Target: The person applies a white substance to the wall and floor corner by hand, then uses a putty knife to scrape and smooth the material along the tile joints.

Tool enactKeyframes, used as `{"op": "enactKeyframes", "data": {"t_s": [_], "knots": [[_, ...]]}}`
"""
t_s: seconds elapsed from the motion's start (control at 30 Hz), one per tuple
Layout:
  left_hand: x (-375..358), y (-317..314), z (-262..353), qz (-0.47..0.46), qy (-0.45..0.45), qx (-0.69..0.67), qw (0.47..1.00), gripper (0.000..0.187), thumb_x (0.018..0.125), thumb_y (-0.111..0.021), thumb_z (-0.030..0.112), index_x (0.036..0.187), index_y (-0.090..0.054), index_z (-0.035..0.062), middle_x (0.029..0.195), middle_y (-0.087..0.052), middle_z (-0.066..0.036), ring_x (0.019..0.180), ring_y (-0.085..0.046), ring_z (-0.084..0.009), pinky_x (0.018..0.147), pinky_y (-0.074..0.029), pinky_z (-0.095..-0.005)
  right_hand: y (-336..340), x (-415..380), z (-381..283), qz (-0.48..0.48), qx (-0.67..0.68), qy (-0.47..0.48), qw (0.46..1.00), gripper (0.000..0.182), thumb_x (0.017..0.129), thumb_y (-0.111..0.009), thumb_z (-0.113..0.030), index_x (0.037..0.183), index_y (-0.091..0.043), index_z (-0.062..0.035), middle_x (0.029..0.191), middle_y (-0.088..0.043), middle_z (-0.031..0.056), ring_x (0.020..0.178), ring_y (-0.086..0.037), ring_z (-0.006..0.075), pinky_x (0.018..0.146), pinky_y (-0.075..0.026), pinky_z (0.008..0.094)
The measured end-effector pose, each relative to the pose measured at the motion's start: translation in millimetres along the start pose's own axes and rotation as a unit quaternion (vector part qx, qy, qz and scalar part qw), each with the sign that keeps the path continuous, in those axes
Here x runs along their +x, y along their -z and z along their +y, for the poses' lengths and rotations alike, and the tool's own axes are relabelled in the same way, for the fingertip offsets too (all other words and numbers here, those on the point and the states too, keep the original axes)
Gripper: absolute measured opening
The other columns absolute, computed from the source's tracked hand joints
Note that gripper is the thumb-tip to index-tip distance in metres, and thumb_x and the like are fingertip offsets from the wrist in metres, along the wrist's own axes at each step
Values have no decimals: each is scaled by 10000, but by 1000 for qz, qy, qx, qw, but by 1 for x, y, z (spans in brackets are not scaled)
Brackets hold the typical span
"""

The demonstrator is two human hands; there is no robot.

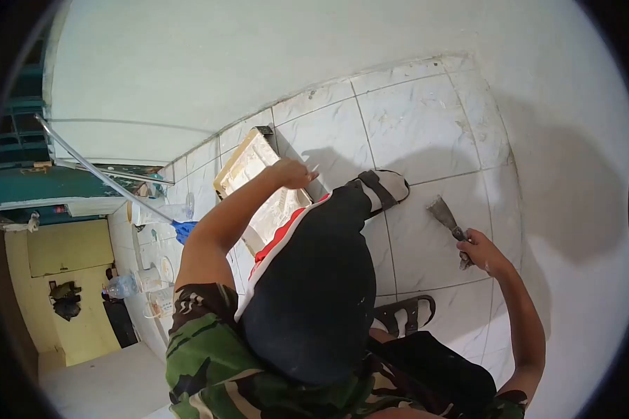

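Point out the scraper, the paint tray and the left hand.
scraper (442, 211), head view, on its flat blade.
paint tray (243, 164), head view, on its near rim.
left hand (293, 174), head view, on the back of the hand.

The person wears a camouflage shirt (203, 363) in green, black and cream with short sleeves, leaving both forearms bare. Dark shorts (307, 293) carry a red-and-white side stripe (279, 237). Dark-strapped sandals (388, 188) with pale soles are on both feet.
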State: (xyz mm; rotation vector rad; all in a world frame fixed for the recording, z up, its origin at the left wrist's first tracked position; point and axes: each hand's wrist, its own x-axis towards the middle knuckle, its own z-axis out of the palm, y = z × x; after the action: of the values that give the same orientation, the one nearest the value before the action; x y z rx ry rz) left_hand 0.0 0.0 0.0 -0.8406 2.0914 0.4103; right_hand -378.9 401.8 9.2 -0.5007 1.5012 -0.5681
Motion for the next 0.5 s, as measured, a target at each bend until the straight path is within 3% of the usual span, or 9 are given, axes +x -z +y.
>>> {"op": "enactKeyframes", "data": {"t_s": [0.07, 0.1, 0.17, 0.23, 0.3, 0.37, 0.5], "knots": [[-3, -4, 13, 32, -43, 55, 997, 677, 1058, -260, 492, 999, -743, 21, 1006, -714, -198, 1067, -646, -349, 1162, -273, -488, 16, -6, -1, 33, 6, -27, 999, 196, 954, -591, -175, 998, -525, 4, 766, -560, 60, 648, -571, 160, 615, -520, 335], [-42, 2, -15, 26, -8, 83, 996, 677, 1058, -260, 492, 999, -743, 21, 1006, -714, -198, 1067, -646, -349, 1162, -273, -488, -11, 11, 1, 5, 28, 2, 1000, 196, 954, -591, -175, 998, -525, 4, 766, -560, 60, 648, -571, 160, 615, -520, 335], [-33, -22, -11, 43, -11, 101, 994, 694, 1054, -265, 495, 922, -757, 25, 963, -720, -182, 1033, -656, -351, 1160, -268, -493, -3, -6, 10, 24, 50, -14, 998, 195, 953, -587, -168, 988, -526, 14, 767, -559, 60, 638, -568, 161, 608, -518, 341], [-20, -41, -28, 63, -16, 120, 991, 713, 1045, -254, 531, 954, -762, 39, 965, -722, -181, 1034, -655, -361, 1166, -263, -503, 1, -8, 13, 26, 46, -10, 999, 173, 951, -589, -158, 965, -523, 2, 754, -550, 53, 628, -571, 156, 600, -525, 336], [-16, -52, -35, -7, -12, 179, 984, 719, 1036, -230, 556, 1002, -761, 72, 1035, -726, -159, 1082, -652, -326, 1102, -324, -532, -2, -11, 26, 39, 65, -25, 997, 155, 950, -592, -147, 941, -519, -11, 741, -541, 46, 618, -574, 152, 591, -532, 332], [10, -77, -69, 44, -38, 181, 982, 511, 1020, -395, 433, 982, -735, 53, 1008, -715, -180, 1025, -660, -350, 983, -426, -510, 4, -7, 23, 47, 37, 4, 998, 177, 943, -591, -165, 934, -522, -2, 752, -550, 58, 606, -601, 169, 593, -549, 335], [47, -17, 25, 32, -154, 198, 968, 484, 1011, -411, 412, 977, -730, 50, 998, -711, -183, 1016, -659, -352, 967, -433, -504, 12, -15, 14, 58, 27, -20, 998, 205, 945, -590, -188, 929, -519, 3, 766, -574, 72, 639, -636, 184, 601, -551, 336]]}}
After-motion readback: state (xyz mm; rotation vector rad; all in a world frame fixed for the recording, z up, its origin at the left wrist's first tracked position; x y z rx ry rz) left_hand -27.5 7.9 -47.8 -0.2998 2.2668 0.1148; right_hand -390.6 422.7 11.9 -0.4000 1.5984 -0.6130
